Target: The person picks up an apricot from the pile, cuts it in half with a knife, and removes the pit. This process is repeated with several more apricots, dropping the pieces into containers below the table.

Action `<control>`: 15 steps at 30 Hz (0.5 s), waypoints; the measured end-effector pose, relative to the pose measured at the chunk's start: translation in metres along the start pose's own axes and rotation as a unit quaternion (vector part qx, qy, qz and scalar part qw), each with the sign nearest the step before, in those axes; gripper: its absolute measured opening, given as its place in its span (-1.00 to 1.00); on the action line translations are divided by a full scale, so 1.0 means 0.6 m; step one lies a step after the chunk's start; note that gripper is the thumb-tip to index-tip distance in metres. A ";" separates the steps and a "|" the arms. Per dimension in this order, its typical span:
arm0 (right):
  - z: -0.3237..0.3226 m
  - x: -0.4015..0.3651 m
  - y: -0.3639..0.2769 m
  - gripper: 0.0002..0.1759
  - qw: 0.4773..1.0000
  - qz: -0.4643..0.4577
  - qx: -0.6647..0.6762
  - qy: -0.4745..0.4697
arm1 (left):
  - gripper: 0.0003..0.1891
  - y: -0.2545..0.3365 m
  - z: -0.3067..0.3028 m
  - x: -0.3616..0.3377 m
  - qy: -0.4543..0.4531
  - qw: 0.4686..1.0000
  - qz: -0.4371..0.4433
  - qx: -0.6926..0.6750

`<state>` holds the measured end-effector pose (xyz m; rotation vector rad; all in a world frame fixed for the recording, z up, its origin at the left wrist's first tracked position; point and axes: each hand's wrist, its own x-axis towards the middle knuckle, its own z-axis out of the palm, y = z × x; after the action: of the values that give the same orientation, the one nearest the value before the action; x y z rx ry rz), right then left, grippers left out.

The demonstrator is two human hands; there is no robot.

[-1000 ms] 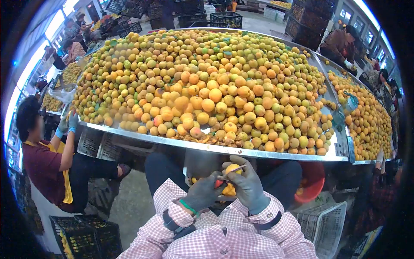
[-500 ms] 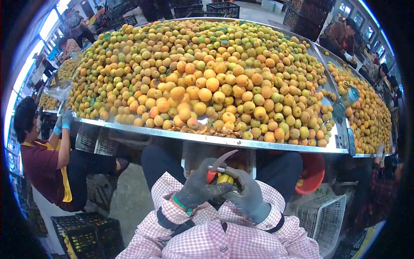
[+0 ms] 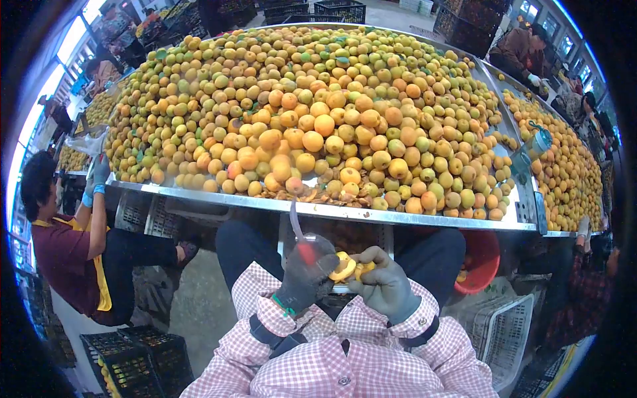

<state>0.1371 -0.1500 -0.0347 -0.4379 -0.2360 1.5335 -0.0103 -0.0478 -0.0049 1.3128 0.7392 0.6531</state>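
Observation:
In my gloved left hand (image 3: 302,275) is a curved knife (image 3: 296,224) with a red handle, its blade pointing up towards the table edge. A cut apricot half (image 3: 343,266) with its yellow inside showing sits at that hand's fingertips. My gloved right hand (image 3: 386,285) is closed, pinching another apricot piece (image 3: 363,269) right beside the first. Both hands are above my lap, in front of the metal table (image 3: 318,211). A large heap of whole apricots (image 3: 298,106) covers the table, and brown scraps (image 3: 332,192) lie near its front edge.
A red bucket (image 3: 481,262) stands by my right knee, with a white crate (image 3: 507,331) below it. Black crates (image 3: 136,361) are at lower left. A co-worker (image 3: 66,245) sits on the left. A teal-lidded bottle (image 3: 534,147) lies at the table's right side.
The knife has swung from slanting right over the fruit to pointing upward. The apricot has come apart into separate pieces, and my hands have moved slightly apart.

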 end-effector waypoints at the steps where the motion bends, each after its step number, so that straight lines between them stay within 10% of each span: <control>1: -0.020 0.002 0.004 -0.55 0.994 -0.003 0.052 -0.100 | -0.74 0.000 0.001 0.002 0.010 0.996 -0.047 -0.082; 2: -0.014 0.002 0.006 -0.55 0.994 -0.003 0.051 -0.101 | -0.76 -0.001 0.002 0.004 0.020 0.982 -0.092 -0.163; 4: 0.012 0.002 0.013 -0.55 0.914 0.021 -0.396 0.083 | -0.78 -0.007 0.006 0.007 0.023 0.982 -0.092 -0.166; 11: 0.021 0.004 0.028 -0.44 0.963 0.007 -0.243 0.114 | -0.85 -0.062 0.013 0.019 0.001 1.000 -0.013 0.026; 15: -0.016 0.004 0.014 -0.51 0.871 -0.076 -0.470 0.119 | -0.92 -0.024 0.002 0.018 0.020 0.998 -0.032 0.054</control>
<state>0.1338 -0.1487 -0.0470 -1.3337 -0.8121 1.1065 -0.0026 -0.0423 -0.0202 1.3709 0.8559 0.5965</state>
